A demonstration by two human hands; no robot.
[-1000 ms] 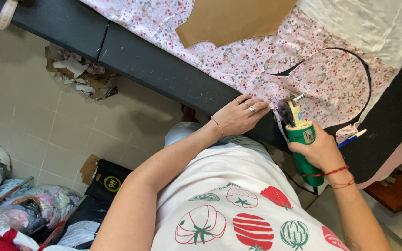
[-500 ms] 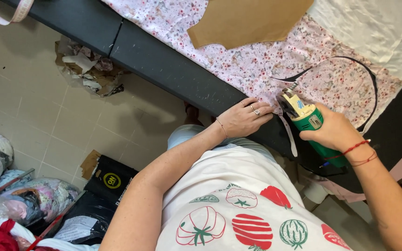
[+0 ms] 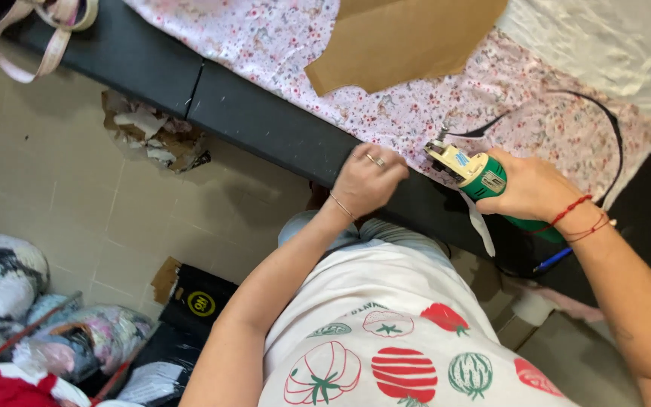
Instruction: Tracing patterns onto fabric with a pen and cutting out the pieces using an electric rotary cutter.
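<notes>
My left fingers are curled down over the edge of the table, pressing where the cloth meets the dark rim, holding nothing; my right hand is wrapped tight round the green cutter, whose yellow head sits on the cloth just right of my left hand. The table is a long dark slab running slantwise, draped with pink flowered cloth; a brown card pattern lies on the cloth beyond the cutter, and a pale plain sheet lies further right of it. A curved dark slit loops through the cloth past the cutter. Below the table the floor is beige tile, with a heap of paper scraps under the rim, bundles of fabric well away from it at my lower left, and a black bag near my left elbow. Beige straps hang over the table's far left end. Against a second ago, the cutter has tipped from standing nearly upright to lying along the edge, my left hand has slid left away from it, and more of the pattern shows. The blade is hidden behind the cutter's head, a blue pen-like thing under my right wrist is hard to make out, and the table's ends are cut off.
</notes>
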